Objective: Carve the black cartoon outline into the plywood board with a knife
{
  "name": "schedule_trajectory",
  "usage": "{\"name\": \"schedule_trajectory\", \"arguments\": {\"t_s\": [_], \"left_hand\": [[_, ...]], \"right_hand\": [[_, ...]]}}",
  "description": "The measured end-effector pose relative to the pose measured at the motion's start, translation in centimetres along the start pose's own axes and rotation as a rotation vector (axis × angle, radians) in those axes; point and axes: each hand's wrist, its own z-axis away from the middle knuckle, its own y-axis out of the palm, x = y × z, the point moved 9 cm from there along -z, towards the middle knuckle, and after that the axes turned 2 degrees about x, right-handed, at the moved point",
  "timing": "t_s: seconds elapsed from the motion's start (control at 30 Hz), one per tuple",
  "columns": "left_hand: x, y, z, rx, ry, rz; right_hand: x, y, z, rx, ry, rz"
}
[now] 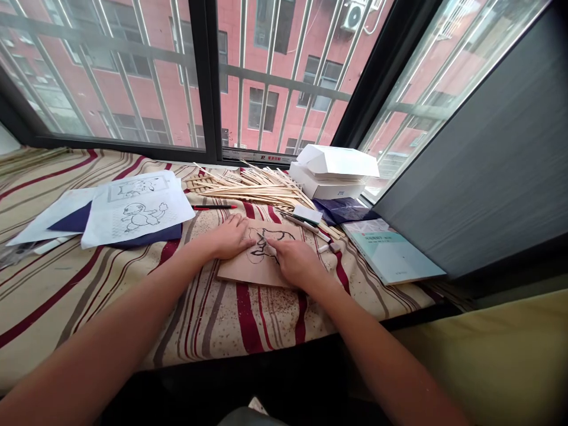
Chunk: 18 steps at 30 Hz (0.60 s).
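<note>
A tan board (252,269) with black outline drawing lies on the striped cloth in front of me. My left hand (233,238) rests flat on its upper left part, fingers spread a little and pointing away. Over the right part of the board, my right hand (298,260) is closed with the index finger stretched forward. A thin carving tool (262,236) seems to stick out from under that finger, its tip on the drawn lines; its handle is hidden in the hand. Brown crumbs are scattered on the cloth around the board.
Behind the board lies a pile of thin wooden sticks (252,184), beside a white box (331,177). A red-black pen (215,207) is at left, near sheets with line drawings (137,207). Rightward are pens, an eraser-like block (307,214) and a book (394,251).
</note>
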Motion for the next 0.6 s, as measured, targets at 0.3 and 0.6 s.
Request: {"name": "schedule_trajectory", "arguments": {"t_s": [0.3, 0.6], "left_hand": [[-0.07, 0.02, 0.04, -0.008, -0.017, -0.024], [-0.75, -0.53, 0.37, 0.038, -0.041, -0.032]], "right_hand": [[-0.3, 0.04, 0.06, -0.016, 0.002, -0.035], [-0.09, -0.5, 0.43, -0.066, -0.022, -0.043]]}}
